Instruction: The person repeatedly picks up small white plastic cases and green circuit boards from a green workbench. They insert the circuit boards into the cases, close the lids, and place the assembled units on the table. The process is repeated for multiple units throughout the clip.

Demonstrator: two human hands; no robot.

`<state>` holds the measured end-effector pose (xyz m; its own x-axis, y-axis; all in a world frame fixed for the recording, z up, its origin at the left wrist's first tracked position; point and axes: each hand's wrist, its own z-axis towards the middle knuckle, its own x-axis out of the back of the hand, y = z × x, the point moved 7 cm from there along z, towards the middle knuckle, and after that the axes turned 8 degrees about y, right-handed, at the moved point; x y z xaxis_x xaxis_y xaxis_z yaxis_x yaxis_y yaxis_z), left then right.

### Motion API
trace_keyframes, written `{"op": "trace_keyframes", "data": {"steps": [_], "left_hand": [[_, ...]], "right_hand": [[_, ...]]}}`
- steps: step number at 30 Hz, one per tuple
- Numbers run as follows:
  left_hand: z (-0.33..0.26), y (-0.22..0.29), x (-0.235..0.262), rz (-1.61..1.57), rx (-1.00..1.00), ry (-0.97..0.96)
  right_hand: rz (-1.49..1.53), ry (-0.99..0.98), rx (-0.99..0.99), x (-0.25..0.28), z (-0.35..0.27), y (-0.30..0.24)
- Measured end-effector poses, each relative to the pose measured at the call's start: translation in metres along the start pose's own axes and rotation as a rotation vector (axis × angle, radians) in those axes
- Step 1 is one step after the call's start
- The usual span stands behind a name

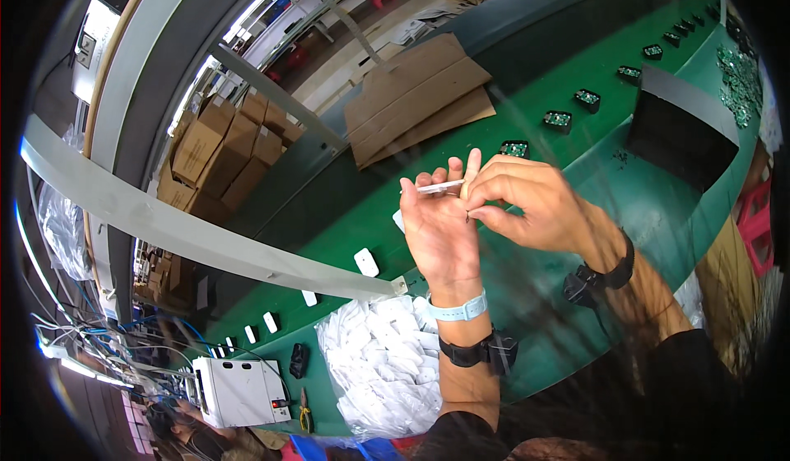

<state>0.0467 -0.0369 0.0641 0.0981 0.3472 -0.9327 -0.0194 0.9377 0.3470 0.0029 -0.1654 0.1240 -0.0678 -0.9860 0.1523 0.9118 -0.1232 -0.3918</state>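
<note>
Between both hands, strip (pixel 440 187) crosswise.

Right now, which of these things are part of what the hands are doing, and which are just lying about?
In hand:
left hand, raised palm up
right hand, pinching at its fingers
thin white strip held between both hands
bag of white plastic parts just below

Lying about:
flattened cardboard on the green belt
stacked cartons
black tray
white box

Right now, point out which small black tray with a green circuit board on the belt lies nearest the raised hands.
It is the black tray just above the right hand, partly hidden by the fingertips; the others trail off toward the upper right.
</note>
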Motion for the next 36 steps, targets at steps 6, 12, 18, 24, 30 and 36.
{"op": "trace_keyframes", "data": {"steps": [6,12,18,24,30,36], "left_hand": [[-0.013,-0.015,-0.005,0.074,0.041,0.117],[-0.021,-0.019,-0.021,0.337,-0.003,0.087],[-0.026,-0.017,-0.032,0.400,-0.094,0.011],[-0.026,-0.018,-0.032,0.441,-0.111,0.024],[-0.028,-0.021,-0.034,0.464,-0.116,0.027],[-0.028,-0.023,-0.036,0.502,-0.121,0.020]], "right_hand": [[-0.151,0.154,0.058,0.010,0.005,-0.002],[-0.226,0.198,0.115,0.019,0.009,-0.007],[-0.349,0.211,0.126,0.032,0.014,-0.011],[-0.276,0.217,0.025,0.031,0.012,-0.002],[-0.257,0.233,-0.039,0.033,0.013,-0.003],[-0.254,0.304,-0.055,0.036,0.014,-0.001]]}}
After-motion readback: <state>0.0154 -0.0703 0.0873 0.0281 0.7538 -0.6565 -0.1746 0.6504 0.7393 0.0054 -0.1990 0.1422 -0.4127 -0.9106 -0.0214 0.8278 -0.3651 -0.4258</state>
